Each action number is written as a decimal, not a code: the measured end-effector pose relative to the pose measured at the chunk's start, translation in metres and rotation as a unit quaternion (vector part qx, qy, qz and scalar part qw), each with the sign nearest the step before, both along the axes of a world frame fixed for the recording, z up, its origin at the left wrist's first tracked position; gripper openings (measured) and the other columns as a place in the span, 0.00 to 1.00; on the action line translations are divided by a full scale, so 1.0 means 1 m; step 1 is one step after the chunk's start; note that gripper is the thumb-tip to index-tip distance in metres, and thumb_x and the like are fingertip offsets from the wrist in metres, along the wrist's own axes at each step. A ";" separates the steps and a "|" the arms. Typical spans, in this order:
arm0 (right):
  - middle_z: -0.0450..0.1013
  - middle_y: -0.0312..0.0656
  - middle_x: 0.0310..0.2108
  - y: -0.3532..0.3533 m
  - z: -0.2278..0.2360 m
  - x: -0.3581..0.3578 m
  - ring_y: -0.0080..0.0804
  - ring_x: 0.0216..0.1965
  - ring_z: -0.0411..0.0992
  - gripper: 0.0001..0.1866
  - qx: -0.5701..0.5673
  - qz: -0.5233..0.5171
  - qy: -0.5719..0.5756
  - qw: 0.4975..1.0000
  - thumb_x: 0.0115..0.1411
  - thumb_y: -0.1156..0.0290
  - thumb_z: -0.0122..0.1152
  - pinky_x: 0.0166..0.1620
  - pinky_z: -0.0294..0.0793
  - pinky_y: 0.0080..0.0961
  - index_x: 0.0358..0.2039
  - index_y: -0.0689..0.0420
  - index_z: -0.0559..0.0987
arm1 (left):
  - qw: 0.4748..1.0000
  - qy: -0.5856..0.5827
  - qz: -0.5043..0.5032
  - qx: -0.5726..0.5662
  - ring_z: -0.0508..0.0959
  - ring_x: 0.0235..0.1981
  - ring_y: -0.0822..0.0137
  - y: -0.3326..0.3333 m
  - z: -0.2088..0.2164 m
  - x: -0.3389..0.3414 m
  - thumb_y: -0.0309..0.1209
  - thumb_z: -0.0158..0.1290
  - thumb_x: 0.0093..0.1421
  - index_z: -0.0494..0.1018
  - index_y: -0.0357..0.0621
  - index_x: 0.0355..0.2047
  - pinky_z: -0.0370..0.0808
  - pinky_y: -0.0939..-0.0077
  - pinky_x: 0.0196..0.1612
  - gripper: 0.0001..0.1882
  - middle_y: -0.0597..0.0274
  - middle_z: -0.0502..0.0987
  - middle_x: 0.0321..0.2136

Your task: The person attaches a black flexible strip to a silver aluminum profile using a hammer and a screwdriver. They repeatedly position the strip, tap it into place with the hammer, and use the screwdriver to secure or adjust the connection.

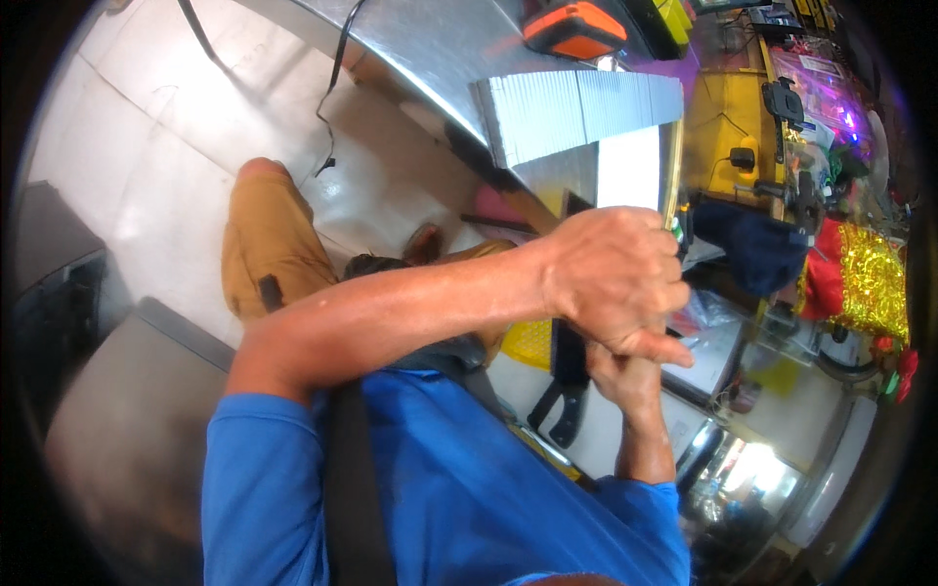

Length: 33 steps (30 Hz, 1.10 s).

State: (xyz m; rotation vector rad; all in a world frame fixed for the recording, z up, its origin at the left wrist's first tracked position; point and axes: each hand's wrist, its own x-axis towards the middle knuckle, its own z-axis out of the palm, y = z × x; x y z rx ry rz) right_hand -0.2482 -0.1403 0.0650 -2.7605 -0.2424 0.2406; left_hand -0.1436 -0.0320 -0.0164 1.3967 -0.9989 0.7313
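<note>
Lying beyond your two hands, the corrugated grey sheet (586, 112) has a thin yellow strip (676, 166) along its right end, running toward your left fist. Nearer you than the sheet, your left hand (618, 278) points rightward, knuckles up, fingers curled together and thumb out, though I can't tell what they clamp; your right hand (620, 379) meets it from below, partly hidden, its grip unreadable. Past the sheet's far edge sits an orange-and-black device (575, 31).
</note>
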 end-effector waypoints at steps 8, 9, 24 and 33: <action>0.74 0.49 0.53 -0.003 0.001 -0.012 0.34 0.58 0.70 0.24 0.103 -0.053 0.155 0.981 0.69 0.70 0.62 0.61 0.68 0.33 0.60 0.68 0.68 | 0.998 0.013 0.050 0.028 0.70 0.15 0.66 0.007 -0.007 0.009 0.63 0.57 0.59 0.66 0.53 0.13 0.66 0.70 0.25 0.31 0.70 0.66 0.12; 0.77 0.50 0.46 -0.001 -0.004 -0.024 0.37 0.47 0.75 0.22 0.107 -0.082 0.158 0.978 0.70 0.69 0.59 0.51 0.73 0.35 0.59 0.67 0.68 | 0.997 0.019 0.067 0.031 0.70 0.15 0.66 0.009 -0.007 0.009 0.62 0.57 0.58 0.66 0.53 0.13 0.66 0.71 0.25 0.31 0.70 0.66 0.12; 0.79 0.46 0.22 0.017 0.022 -0.026 0.45 0.21 0.80 0.19 -0.054 -0.134 0.167 0.975 0.71 0.74 0.54 0.27 0.76 0.36 0.60 0.62 0.67 | 0.989 0.028 0.143 0.008 0.68 0.19 0.69 0.018 -0.014 0.006 0.60 0.59 0.57 0.67 0.53 0.13 0.62 0.68 0.31 0.29 0.71 0.62 0.12; 0.76 0.49 0.21 0.019 0.032 -0.019 0.49 0.22 0.79 0.19 -0.058 -0.118 0.157 0.979 0.69 0.76 0.54 0.26 0.75 0.39 0.60 0.60 0.69 | 0.987 0.053 0.153 -0.008 0.67 0.17 0.69 0.016 -0.012 0.006 0.58 0.59 0.59 0.68 0.53 0.13 0.60 0.68 0.30 0.28 0.71 0.63 0.12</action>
